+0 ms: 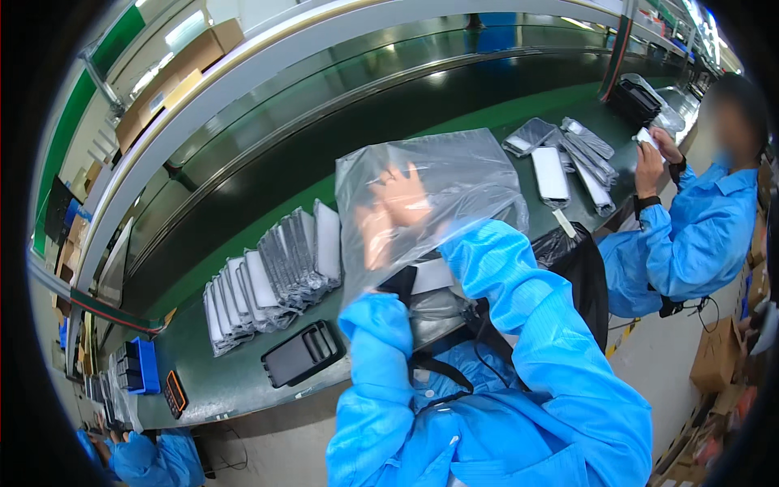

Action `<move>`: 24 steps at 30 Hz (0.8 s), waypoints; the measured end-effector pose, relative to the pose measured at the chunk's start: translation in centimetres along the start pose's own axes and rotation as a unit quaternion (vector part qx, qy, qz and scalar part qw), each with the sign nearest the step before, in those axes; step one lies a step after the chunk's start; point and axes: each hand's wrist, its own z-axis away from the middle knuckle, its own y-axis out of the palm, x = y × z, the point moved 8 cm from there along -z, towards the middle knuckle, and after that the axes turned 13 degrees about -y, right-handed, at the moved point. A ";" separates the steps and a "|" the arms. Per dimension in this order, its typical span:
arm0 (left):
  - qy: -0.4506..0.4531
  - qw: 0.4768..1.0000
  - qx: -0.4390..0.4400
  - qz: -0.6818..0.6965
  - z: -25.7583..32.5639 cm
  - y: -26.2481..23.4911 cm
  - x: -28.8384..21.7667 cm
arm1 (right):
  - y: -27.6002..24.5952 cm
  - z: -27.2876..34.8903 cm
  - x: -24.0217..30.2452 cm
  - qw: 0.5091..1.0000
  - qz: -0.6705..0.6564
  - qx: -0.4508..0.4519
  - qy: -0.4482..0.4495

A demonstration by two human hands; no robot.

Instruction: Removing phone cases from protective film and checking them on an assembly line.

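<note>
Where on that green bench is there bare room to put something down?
Bare bench shows in front of the row of bagged packs, left of the black tray. The dark belt behind the row is bare too. It is crowded under the clear bag both hands are inside, and by the co-worker's pile at the right.

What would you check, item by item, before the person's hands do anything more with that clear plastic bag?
1. Both hands inside the clear plastic bag: ok; left hand and right hand show through the film.
2. Bag mouth spread open: ok, it drapes over both blue sleeves.
3. Bag empty of other contents: cannot tell, the film glares.
4. Black tray within reach on the green bench: ok.
5. Row of bagged flat packs standing tidy: ok.
6. Co-worker's hands apart from the bag: ok.
</note>
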 end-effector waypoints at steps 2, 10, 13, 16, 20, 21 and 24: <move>0.014 0.998 0.013 0.064 -2.1 2.0 1.2 | -0.6 0.4 -0.2 1.000 0.006 0.004 0.014; -0.023 0.909 0.106 0.401 -3.2 1.8 -0.3 | -3.8 4.1 -3.4 0.997 -0.071 -0.005 -0.002; -0.144 0.935 0.127 0.298 -4.0 2.5 0.4 | -4.9 6.0 -6.1 0.996 -0.073 -0.036 0.038; -0.114 0.992 0.024 0.046 -5.0 1.3 -0.1 | -5.5 8.2 -9.3 0.990 -0.015 -0.031 0.136; -0.141 0.963 -0.051 0.224 -3.7 -1.0 -0.9 | -5.2 10.7 -12.2 0.964 0.045 0.002 0.263; -0.136 0.950 0.004 0.280 -3.5 -1.3 -1.4 | -4.9 10.9 -12.2 0.962 0.054 0.013 0.268; -0.115 0.952 -0.059 0.277 -1.8 -3.9 -4.2 | -4.2 10.7 -12.0 0.964 0.077 0.033 0.252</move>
